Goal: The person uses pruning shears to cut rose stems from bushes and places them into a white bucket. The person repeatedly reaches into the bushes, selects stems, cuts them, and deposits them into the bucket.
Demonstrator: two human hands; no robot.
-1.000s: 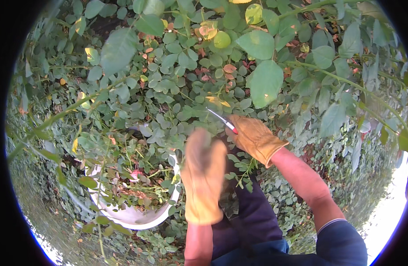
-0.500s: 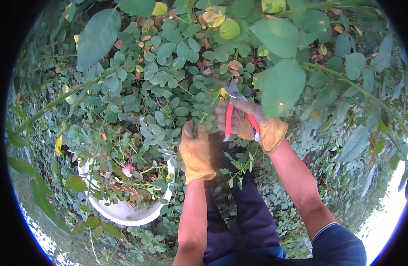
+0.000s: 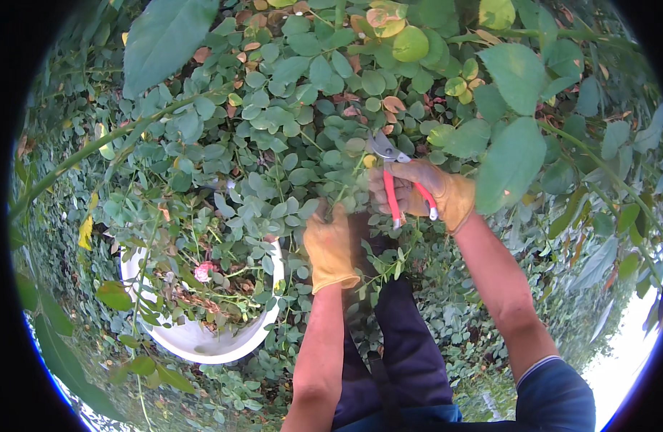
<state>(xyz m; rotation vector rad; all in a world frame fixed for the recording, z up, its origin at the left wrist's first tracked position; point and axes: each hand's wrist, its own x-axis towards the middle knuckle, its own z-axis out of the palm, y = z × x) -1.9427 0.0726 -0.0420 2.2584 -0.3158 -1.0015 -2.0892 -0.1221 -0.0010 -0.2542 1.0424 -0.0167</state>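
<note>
My left hand (image 3: 330,248), in a yellow work glove, pinches a thin green rose stem (image 3: 339,196) low in the foliage; its fingertips are partly lost among the leaves. To its right, my right hand (image 3: 450,196) wears a matching glove with greyish fingers. That hand grips pruning shears (image 3: 391,196) with red handles, which stand spread apart. The metal blades point up and left into the leaves, just above a small yellow leaf (image 3: 369,161). Whether the blades touch any stem, I cannot tell.
A white tub (image 3: 215,353) with cut stems, dry leaves and a pink rose bloom (image 3: 204,271) stands at the lower left. Dense rose bushes surround my legs (image 3: 414,345). Long branches (image 3: 108,144) with large leaves (image 3: 513,167) reach across close to the camera on both sides.
The view has shifted slightly, with the near leaves at right moving rightward. Both hands and the shears appear a little further right; the grips stay the same.
</note>
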